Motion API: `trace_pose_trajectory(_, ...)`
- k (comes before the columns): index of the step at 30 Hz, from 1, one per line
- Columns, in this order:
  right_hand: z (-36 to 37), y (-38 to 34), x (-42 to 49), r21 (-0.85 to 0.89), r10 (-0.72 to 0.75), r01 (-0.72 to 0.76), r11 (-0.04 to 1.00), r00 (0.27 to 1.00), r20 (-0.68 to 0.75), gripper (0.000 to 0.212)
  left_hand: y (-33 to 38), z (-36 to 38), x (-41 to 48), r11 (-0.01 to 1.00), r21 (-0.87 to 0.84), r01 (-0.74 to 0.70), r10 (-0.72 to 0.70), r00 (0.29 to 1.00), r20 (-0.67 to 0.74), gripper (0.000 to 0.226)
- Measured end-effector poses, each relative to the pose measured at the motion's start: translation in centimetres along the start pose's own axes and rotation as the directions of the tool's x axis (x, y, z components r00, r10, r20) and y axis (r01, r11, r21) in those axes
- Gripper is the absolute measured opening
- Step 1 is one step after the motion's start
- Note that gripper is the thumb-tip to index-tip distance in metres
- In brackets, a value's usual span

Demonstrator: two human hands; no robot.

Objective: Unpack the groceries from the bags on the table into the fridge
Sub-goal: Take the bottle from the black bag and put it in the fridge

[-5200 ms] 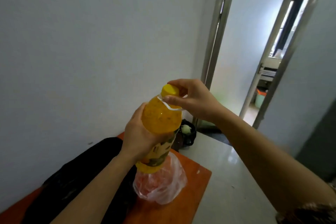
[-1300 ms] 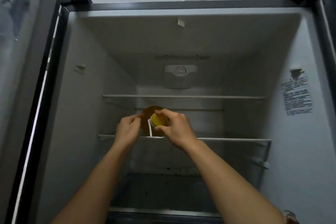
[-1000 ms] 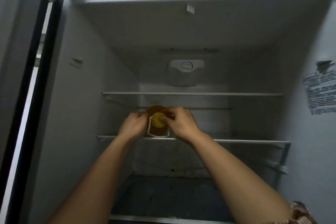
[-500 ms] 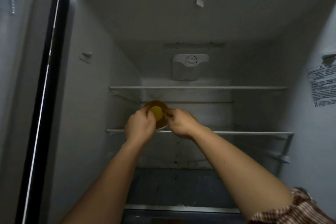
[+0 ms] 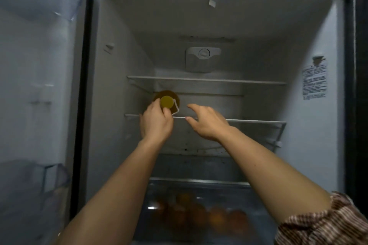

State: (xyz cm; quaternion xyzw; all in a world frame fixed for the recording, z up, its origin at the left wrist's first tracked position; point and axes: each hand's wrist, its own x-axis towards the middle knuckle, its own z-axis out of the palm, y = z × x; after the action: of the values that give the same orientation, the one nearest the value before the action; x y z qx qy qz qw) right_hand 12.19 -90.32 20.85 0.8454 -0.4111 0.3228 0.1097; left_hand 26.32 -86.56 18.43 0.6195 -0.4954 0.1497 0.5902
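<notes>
Fridge [image 5: 119, 61] open. Orange juice bottle [image 5: 166, 101] on lower shelf [image 5: 251, 121], left side, cap facing out. Left hand [image 5: 156, 124]: grip closed round the bottle below the cap. Right hand [image 5: 207, 124]: grip open, fingers loose, beside the bottle, apart from it.

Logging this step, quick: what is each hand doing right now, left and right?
Left hand: gripping the orange drink bottle just below its yellow cap.
Right hand: open, holding nothing, clear of the bottle.
</notes>
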Motion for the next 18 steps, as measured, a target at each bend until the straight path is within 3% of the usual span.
trace_pose_trajectory(8, -4.6, -1.2, -12.5, 0.016, -0.062, 0.062, 0.998, 0.998, -0.011, 0.056, 4.9, -6.9, -11.6, 0.997, 0.083, -0.007, 0.002, 0.999, 0.053, 0.046)
trace_pose_trajectory(18, -8.8, -9.3, -27.9, 0.288, -0.172, 0.194, 0.938, 0.980, -0.100, 0.054, 8.6, -23.3, -28.1, 0.884, 0.445, -0.142, 0.132, 0.990, 0.053, 0.044)
